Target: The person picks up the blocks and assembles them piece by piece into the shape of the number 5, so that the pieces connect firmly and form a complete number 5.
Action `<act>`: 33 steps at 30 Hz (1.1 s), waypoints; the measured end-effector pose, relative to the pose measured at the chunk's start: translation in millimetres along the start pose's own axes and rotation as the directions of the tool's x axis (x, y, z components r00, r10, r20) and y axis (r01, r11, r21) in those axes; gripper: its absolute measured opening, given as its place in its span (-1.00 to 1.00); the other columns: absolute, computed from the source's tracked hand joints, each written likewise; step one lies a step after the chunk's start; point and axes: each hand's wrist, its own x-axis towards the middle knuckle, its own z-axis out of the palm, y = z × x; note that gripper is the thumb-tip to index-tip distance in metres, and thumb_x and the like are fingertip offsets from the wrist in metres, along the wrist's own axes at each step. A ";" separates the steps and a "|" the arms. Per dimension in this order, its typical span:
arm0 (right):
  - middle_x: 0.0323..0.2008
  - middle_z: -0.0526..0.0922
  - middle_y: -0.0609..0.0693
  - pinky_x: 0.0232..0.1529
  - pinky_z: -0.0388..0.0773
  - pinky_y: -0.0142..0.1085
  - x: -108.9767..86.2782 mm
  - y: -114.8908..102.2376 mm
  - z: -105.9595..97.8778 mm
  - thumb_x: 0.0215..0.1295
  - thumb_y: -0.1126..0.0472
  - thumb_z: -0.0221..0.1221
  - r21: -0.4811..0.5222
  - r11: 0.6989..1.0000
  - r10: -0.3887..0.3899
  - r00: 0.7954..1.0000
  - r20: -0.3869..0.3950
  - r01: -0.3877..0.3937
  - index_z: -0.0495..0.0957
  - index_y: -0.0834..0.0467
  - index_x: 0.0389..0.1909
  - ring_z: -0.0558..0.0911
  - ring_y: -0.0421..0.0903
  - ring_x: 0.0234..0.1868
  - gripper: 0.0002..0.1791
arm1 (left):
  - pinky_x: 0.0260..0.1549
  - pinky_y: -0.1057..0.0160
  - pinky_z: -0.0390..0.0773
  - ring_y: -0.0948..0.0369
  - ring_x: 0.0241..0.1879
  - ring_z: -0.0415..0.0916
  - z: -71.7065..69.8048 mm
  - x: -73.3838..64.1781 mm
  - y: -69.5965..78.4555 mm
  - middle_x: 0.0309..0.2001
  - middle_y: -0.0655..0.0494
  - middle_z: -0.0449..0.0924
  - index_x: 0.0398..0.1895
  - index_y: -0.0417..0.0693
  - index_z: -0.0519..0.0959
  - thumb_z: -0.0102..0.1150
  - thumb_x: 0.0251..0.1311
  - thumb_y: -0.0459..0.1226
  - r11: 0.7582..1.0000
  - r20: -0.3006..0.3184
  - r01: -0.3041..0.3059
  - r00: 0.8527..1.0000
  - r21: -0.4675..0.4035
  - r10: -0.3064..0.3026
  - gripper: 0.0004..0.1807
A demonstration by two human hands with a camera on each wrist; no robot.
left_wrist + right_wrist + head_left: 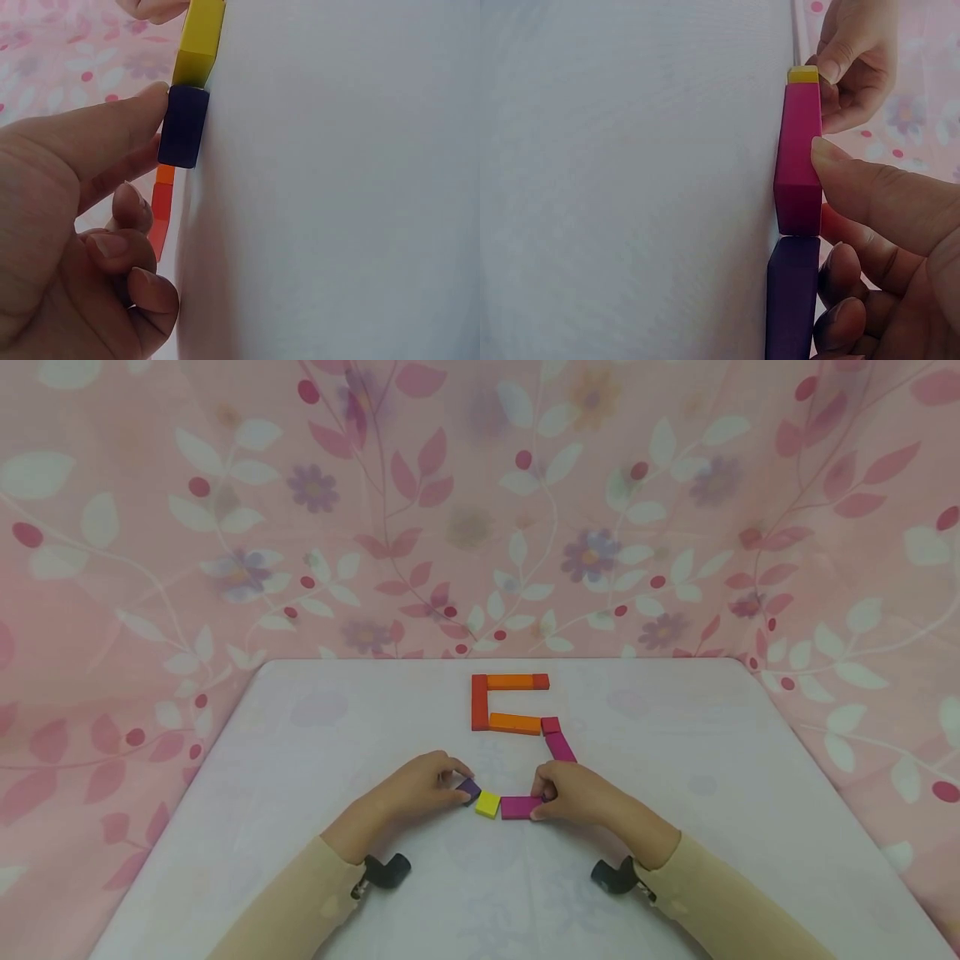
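My left hand (423,783) pinches a small dark blue block (184,126) between thumb and forefinger at the left end of a row on the table. Beside that block sits a yellow block (487,804), then a long magenta block (801,154). With thumb and forefinger my right hand (577,795) grips the right end of the magenta block. A dark purple block (793,292) adjoins that end, mostly hidden by the right hand in the head view; the hand's curled lower fingers lie beside it.
Farther back, orange blocks (513,724) and red blocks (479,702) form an open-sided shape. From its lower right, a small crimson block (551,725) and another magenta block (560,746) run down toward the right hand. A floral curtain (480,510) hangs behind the white table (337,710).
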 end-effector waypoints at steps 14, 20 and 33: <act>-0.49 0.50 -0.08 -0.32 0.49 -0.29 -1.1 -0.8 0.2 0.05 0.11 0.52 -0.009 1.000 0.007 1.000 0.000 -0.007 0.58 -0.01 -0.37 0.50 -0.13 -0.37 -0.74 | -0.15 0.19 0.48 0.22 -0.21 0.41 4.3 2.6 -4.7 -0.27 0.26 0.47 0.04 0.25 0.66 0.37 0.21 -0.04 1.000 -0.004 0.008 1.000 0.011 -0.008 -0.67; -0.50 0.51 -0.08 -0.32 0.50 -0.27 -0.6 1.0 0.6 0.06 0.11 0.51 -0.007 1.000 -0.009 1.000 -0.001 0.009 0.58 -0.01 -0.37 0.50 -0.13 -0.37 -0.74 | -0.14 0.17 0.49 0.21 -0.20 0.40 3.7 2.0 -4.8 -0.26 0.26 0.47 0.05 0.22 0.66 0.38 0.21 -0.06 1.000 -0.001 0.002 1.000 0.004 -0.002 -0.67; -0.51 0.50 -0.09 -0.35 0.48 -0.26 -0.8 1.1 -0.2 0.08 0.10 0.50 -0.028 0.999 -0.034 0.999 0.005 0.034 0.56 -0.01 -0.36 0.50 -0.13 -0.38 -0.73 | -0.18 0.18 0.47 0.22 -0.22 0.40 2.8 1.0 -3.2 -0.27 0.24 0.46 0.07 0.19 0.66 0.37 0.22 -0.08 1.000 -0.005 -0.012 1.000 -0.007 0.012 -0.66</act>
